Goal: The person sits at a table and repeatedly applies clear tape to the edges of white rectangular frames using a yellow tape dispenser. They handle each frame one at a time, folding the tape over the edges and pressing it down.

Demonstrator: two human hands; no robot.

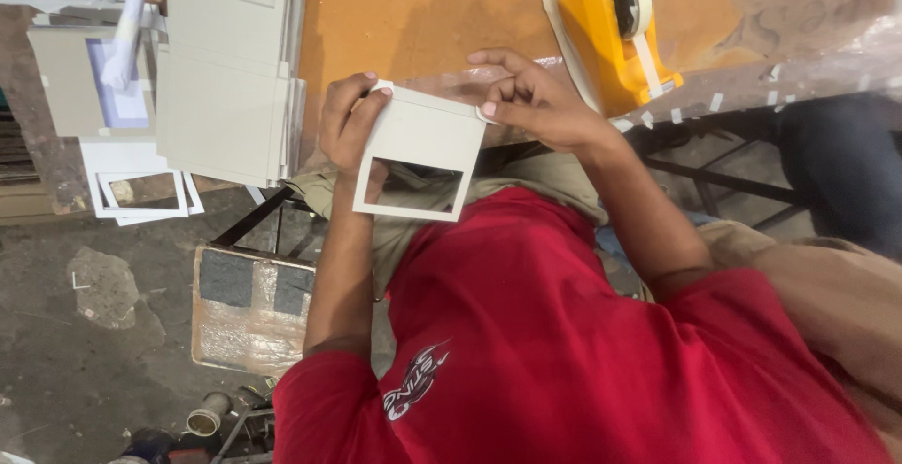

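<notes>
Both hands hold a grey cardboard panel with a rectangular window cut in its lower half, just in front of the edge of the orange-brown table. My left hand grips the panel's left edge, thumb on the face and fingers curled behind it. At the upper right corner, my right hand pinches the panel with its fingertips. A small strip of pale tape seems to sit at that corner. Below the panel are my red shirt and lap.
A yellow tape dispenser stands on the table at the right, with short tape strips stuck along the table edge. A stack of grey window panels lies at the left, white frames beside it. A taped box sits on the floor.
</notes>
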